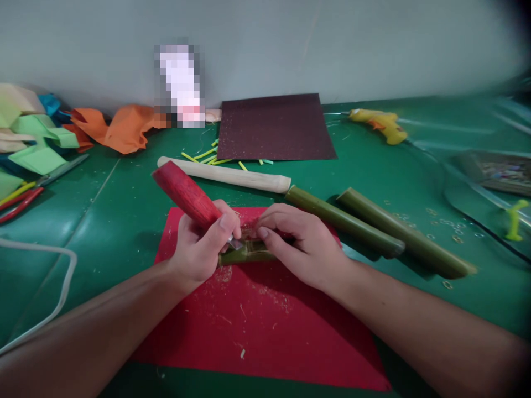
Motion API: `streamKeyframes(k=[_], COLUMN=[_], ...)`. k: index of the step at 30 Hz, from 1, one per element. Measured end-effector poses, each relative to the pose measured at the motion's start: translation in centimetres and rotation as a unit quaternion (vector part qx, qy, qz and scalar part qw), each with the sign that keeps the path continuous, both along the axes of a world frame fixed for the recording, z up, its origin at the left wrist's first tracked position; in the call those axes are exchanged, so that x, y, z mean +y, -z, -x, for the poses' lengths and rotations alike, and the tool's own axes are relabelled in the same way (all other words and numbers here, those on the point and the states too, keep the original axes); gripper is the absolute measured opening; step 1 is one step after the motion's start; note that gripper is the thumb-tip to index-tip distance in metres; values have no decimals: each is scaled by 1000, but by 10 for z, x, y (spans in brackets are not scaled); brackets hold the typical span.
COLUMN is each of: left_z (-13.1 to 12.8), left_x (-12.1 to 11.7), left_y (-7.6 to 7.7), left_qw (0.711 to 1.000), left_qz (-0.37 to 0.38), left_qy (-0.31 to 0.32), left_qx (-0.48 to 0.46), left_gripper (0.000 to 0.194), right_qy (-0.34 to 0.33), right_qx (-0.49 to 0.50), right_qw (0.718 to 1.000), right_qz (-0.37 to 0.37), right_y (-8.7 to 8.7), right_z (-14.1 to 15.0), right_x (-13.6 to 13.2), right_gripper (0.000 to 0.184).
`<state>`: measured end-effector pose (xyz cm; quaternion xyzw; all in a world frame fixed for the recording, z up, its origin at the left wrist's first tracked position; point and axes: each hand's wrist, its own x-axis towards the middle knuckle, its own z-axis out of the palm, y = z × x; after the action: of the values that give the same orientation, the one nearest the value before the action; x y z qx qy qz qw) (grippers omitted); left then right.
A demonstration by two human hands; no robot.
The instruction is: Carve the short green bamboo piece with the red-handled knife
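My left hand [198,246] is closed around the thick red handle of a carving knife [185,193]. The handle slants up to the left, and the short metal blade points down at a green bamboo piece [235,256]. That piece lies across a red sheet [265,337], with a pale worked patch near its node. My right hand [305,243] is closed over the bamboo's right end, fingers curled and thumb in front, hiding much of it. Fine shavings dot the sheet around both hands.
Beyond the hands lie a pale peeled stick [226,174], green bamboo lengths [348,221] and a dark brown sheet [276,130]. A yellow glue gun [379,124] rests at the back right. Red-handled scissors [25,202] and crumpled orange paper [128,130] sit at left.
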<state>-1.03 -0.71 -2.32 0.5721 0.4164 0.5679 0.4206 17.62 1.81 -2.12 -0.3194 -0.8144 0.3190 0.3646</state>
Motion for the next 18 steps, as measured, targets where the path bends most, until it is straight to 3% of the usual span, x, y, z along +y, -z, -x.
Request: streamKeyframes(k=[6, 13, 18], left_z=[-2, -8, -13], left_x=[3, -1, -3], left_y=[-3, -22, -28], left_qw=[1000, 989, 987], left_qz=[-3, 116, 126], left_qy=[-12, -92, -57], left_qx=[4, 11, 83], left_gripper=[46, 32, 10], right_qy=[3, -6, 25], right_qx=[-76, -162, -171], right_qw=[997, 986, 982], right_qz=[12, -31, -72], right_y=[1, -3, 0], right_z=[3, 5, 6], right_x=[-2, -9, -11], right_gripper=[16, 23, 23])
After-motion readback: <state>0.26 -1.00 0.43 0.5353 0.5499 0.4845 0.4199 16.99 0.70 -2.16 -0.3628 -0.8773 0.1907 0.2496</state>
